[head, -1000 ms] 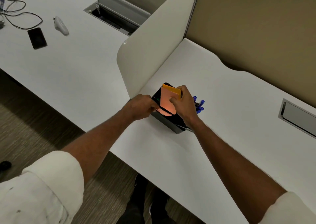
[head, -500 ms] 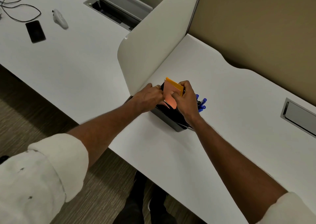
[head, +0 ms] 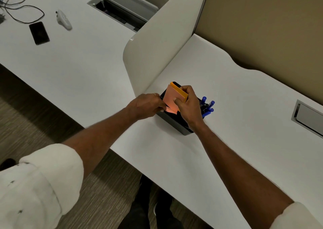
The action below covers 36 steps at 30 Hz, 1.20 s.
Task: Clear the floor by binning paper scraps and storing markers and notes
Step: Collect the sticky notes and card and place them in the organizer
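Note:
A black desk organiser stands on the white desk beside the curved divider. My right hand grips a stack of orange and pink sticky notes, held upright and partly inside the organiser's front slot. My left hand grips the organiser's left rim, with its fingertips against the lower corner of the notes. Several blue markers stick up from the compartment behind my right hand. The bottom of the notes is hidden inside the organiser.
The white desk runs right to a grey cable hatch. A cream divider separates a second desk holding a black phone, a white mouse-like device, cables and an open cable tray. Wood-look floor lies below.
My left hand has moved from the organiser's front left corner up along its rim towards the notes. The notes stay upright in my right hand, over the organiser.

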Available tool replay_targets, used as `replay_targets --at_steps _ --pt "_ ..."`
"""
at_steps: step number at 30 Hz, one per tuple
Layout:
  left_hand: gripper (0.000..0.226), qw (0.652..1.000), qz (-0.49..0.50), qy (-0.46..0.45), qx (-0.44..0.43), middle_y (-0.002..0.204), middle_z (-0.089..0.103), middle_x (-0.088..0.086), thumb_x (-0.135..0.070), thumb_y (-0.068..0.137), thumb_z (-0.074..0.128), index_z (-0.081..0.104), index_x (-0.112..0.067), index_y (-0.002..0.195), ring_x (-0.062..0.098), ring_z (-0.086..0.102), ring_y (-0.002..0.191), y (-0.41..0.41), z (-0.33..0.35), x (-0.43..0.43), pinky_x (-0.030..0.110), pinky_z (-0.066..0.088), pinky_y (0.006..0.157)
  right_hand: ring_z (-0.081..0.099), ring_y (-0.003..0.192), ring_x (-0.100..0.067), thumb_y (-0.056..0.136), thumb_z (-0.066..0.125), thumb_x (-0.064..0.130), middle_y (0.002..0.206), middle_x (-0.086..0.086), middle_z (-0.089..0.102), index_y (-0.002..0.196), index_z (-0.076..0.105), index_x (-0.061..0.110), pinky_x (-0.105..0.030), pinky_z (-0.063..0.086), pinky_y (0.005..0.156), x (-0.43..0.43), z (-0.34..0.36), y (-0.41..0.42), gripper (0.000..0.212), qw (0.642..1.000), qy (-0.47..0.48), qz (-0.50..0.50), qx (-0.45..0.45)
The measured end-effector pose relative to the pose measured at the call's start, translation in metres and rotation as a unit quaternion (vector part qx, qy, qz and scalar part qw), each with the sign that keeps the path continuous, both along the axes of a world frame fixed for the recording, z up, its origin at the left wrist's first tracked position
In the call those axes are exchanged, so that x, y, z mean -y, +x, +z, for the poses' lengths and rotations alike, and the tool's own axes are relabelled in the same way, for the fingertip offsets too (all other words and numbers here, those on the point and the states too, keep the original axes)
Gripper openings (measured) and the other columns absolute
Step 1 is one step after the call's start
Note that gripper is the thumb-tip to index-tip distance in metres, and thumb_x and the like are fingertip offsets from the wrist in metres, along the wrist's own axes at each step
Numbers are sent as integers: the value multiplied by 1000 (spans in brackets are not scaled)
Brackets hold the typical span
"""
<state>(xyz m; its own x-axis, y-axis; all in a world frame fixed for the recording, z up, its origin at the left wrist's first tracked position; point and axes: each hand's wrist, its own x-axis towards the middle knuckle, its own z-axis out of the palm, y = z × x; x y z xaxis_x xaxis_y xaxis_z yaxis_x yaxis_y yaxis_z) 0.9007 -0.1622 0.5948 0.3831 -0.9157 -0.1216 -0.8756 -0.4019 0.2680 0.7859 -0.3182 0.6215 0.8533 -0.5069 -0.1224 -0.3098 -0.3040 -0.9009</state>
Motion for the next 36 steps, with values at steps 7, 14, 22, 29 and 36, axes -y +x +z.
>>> replay_targets --at_steps 7,14,22,29,36 --pt "29 992 -30 62 109 112 72 -3 -11 95 61 71 -30 114 22 61 101 -7 3 13 35 43 84 63 103 -12 93 61 16 109 11 64 112 55 30 -20 53 73 -4 0 0 24 995 79 -46 26" --pt "21 988 -9 115 107 92 70 -3 -22 97 51 71 -27 95 20 56 101 -4 7 20 39 37 86 59 80 -3 90 60 12 88 8 64 95 61 23 -14 46 66 -5 -5 -6 13 1000 -14 4 -2" --pt "37 949 274 -47 -146 105 73 4 -40 82 80 76 -14 108 20 67 94 5 13 2 31 52 82 63 89 -25 92 54 5 98 -6 65 110 61 13 -34 49 71 1 7 14 21 928 -332 152 -69" --pt "36 940 266 -116 -181 112 73 10 -24 90 73 69 -10 124 23 69 98 -3 25 -6 34 56 91 67 82 -29 91 66 8 98 -12 67 118 56 13 -42 59 68 -10 12 37 29 865 -418 243 -132" --pt "27 934 284 -103 -193 99 76 9 -27 91 72 77 -10 111 20 67 85 4 20 -6 26 44 72 65 78 -29 90 64 11 95 -12 69 114 60 12 -42 58 68 -11 11 42 24 890 -359 244 -137"
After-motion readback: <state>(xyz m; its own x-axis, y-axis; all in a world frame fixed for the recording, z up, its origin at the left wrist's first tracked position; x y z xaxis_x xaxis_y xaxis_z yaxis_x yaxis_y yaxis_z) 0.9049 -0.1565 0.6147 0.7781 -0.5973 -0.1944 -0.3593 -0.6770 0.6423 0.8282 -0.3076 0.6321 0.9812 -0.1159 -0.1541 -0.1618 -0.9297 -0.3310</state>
